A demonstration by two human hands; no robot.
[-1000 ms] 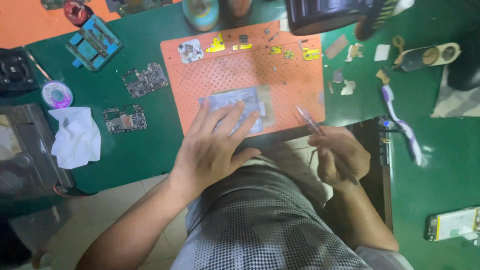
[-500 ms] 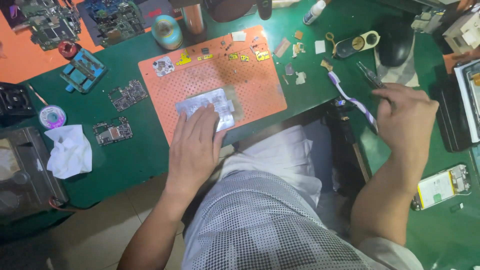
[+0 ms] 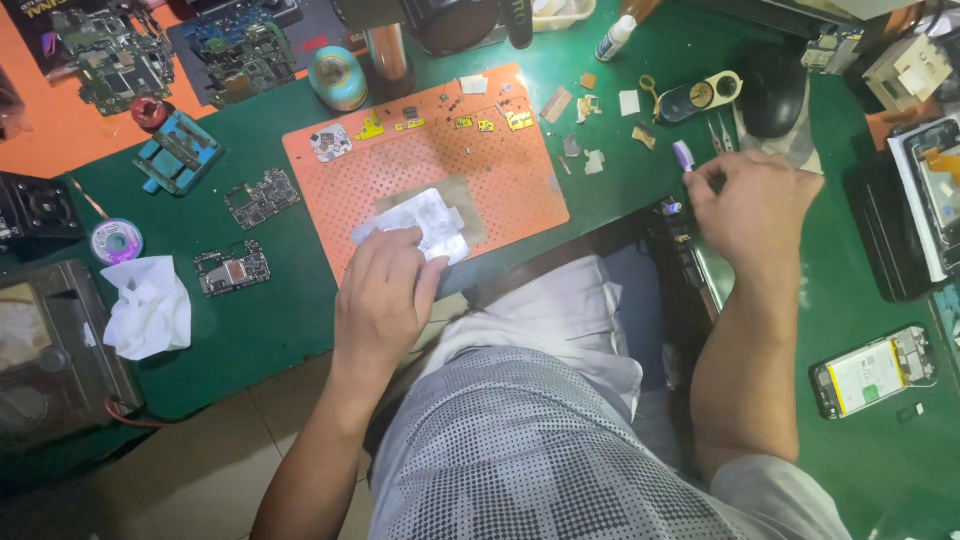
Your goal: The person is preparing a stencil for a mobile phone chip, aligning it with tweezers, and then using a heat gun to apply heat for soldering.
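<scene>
My left hand [image 3: 385, 290] rests on the orange perforated mat [image 3: 500, 170], fingertips pinning a flat silver-white part [image 3: 415, 215] at the mat's near edge. My right hand [image 3: 755, 205] is out to the right on the green table, fingers pinched around a small brush [image 3: 683, 155] whose purple-white head sticks out past the fingertips. The brush handle is hidden under the hand. A pair of tweezers [image 3: 722, 135] lies on the table just beyond that hand.
Left of the mat lie two bare circuit boards [image 3: 262, 197] [image 3: 232, 270], a crumpled white cloth [image 3: 150, 305], a solder spool [image 3: 116, 240] and a blue jig [image 3: 178, 150]. A dark mouse [image 3: 770, 90] sits behind the right hand. An opened phone [image 3: 875, 372] lies near right.
My right hand has swung from beside the mat out to the right, set down the tweezers and closed on the brush. My left hand has stayed on the silver part.
</scene>
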